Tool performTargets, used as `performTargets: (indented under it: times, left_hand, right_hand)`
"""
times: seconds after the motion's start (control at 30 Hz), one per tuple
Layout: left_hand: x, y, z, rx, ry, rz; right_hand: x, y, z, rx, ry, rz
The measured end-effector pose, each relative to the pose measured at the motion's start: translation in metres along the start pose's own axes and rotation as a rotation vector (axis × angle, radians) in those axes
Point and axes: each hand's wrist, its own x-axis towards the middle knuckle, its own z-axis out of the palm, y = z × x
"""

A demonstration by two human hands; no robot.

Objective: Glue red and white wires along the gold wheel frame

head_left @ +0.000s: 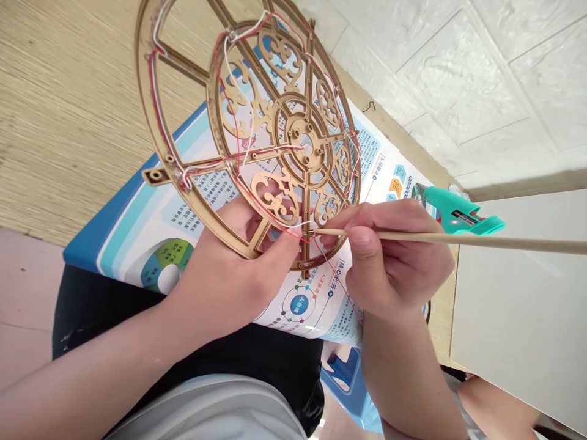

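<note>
A round gold openwork frame (247, 122) with scroll ornaments stands tilted over my lap. Thin red and white wires (229, 116) run along its spokes and rim. My left hand (233, 269) grips the frame's lower rim, thumb pressed on the rim beside the wires. My right hand (394, 263) pinches a long thin wooden stick (458, 239), its tip touching the frame's lower rim where a red wire hangs loose.
A blue-and-white printed sheet (183, 244) lies under the frame on my lap. A teal glue gun (458, 215) rests behind my right hand. A white board (518, 305) stands at the right. Woven matting (68, 110) covers the surface at the left.
</note>
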Motion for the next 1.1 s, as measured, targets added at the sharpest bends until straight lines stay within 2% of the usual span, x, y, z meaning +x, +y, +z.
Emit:
performTargets:
  times: [0.27,0.43,0.67,1.1]
  left_hand:
    - [-0.0036,-0.004,-0.0019,0.062,0.05,-0.005]
    - [-0.0049,-0.008,-0.0015,0.003,0.055,-0.032]
    - [-0.0045,-0.0074,-0.0004,0.035,0.067,-0.056]
    - [0.0003,-0.0056,-0.0019,0.028,0.008,-0.023]
  right_hand:
    - [0.0036,0.0,0.0003,0.069,0.013,-0.078]
    - [0.0055,-0.0006,-0.0015,0.101,0.009,-0.141]
    - [0.0042,-0.0019,-0.0026,0.103,-0.022,-0.076]
    - [0.0057,0.0009,-0.0054,0.085,-0.088,-0.042]
